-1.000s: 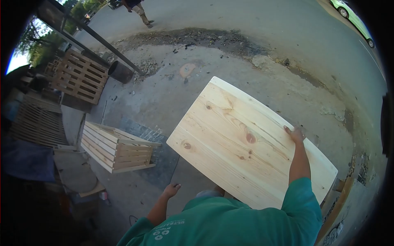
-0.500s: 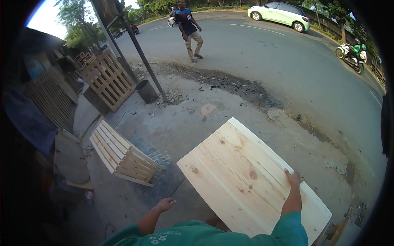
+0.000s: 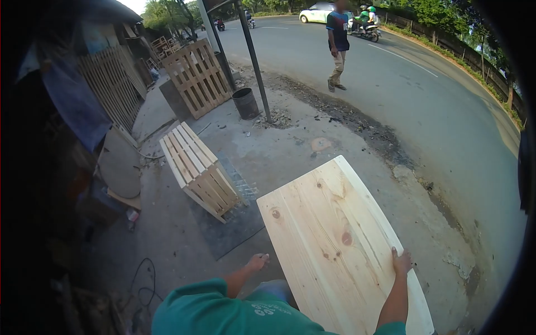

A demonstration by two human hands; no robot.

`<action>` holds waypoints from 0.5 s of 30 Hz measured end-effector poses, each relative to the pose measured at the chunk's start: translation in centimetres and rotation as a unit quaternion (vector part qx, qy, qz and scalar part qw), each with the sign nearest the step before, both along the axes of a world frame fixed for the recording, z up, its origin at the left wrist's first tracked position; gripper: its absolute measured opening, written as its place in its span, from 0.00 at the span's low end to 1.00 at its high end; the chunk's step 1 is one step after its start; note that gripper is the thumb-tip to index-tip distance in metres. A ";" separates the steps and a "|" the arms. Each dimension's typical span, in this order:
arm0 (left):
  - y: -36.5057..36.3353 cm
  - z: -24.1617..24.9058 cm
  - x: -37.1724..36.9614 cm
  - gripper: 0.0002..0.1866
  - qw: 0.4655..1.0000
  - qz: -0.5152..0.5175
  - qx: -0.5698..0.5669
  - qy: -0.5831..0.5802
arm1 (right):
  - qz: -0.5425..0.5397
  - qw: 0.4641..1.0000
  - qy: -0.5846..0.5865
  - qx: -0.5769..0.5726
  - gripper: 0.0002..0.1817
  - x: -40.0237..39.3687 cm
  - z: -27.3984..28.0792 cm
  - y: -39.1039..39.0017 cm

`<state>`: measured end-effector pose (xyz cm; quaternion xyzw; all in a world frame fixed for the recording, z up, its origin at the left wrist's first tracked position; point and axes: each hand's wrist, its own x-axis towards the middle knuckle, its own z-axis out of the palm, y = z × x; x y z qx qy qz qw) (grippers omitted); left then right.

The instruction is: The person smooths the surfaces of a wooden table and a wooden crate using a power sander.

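A wide pale wooden panel (image 3: 329,240) with dark knots lies in front of me, tilted across the view. My right hand (image 3: 401,261) grips its right edge, the thumb on the top face and the fingers over the side. To the left of the panel, my left hand (image 3: 258,262) hangs over the ground with its fingers curled. Whether it holds anything is too small to tell. A slatted wooden crate (image 3: 198,167) stands on a dark mat (image 3: 234,231) beyond my left hand.
A pallet (image 3: 198,78), a metal bucket (image 3: 245,104) and a post (image 3: 254,64) stand ahead. A person (image 3: 338,42) is at the roadside. A motorbike (image 3: 365,30) and a pale car (image 3: 322,13) are on the road. A cable (image 3: 146,285) lies at lower left.
The view has turned left, so the crate and pallet appear further right. The panel looks more upright in view. My right hand still grips its edge. The motorbike has moved left towards the car.
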<state>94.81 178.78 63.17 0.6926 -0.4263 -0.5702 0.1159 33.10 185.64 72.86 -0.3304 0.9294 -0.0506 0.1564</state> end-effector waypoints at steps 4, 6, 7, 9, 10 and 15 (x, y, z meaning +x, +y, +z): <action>-0.3 -2.3 -4.0 0.36 0.964 0.254 0.033 0.074 | 0.033 0.998 0.044 -0.029 0.43 -1.0 0.3 0.4; -0.1 -7.3 -4.0 0.41 0.930 0.337 0.062 0.132 | 0.053 0.995 0.083 -0.034 0.39 -0.8 1.5 0.6; -0.3 -9.1 -4.1 0.43 0.908 0.380 0.079 0.158 | 0.083 0.992 0.087 -0.038 0.38 -1.5 1.8 0.8; -1.0 -5.9 -7.8 0.45 0.885 0.444 0.039 0.134 | 0.141 0.984 0.092 -0.053 0.35 -3.3 1.6 0.4; -2.2 -4.1 -10.0 0.47 0.872 0.474 0.017 0.119 | 0.117 0.993 0.024 -0.020 0.35 -4.5 3.0 -0.9; -3.3 -7.4 -13.8 0.50 0.844 0.489 0.032 -0.217 | -0.049 0.970 -0.237 -0.005 0.34 -11.1 0.0 -4.5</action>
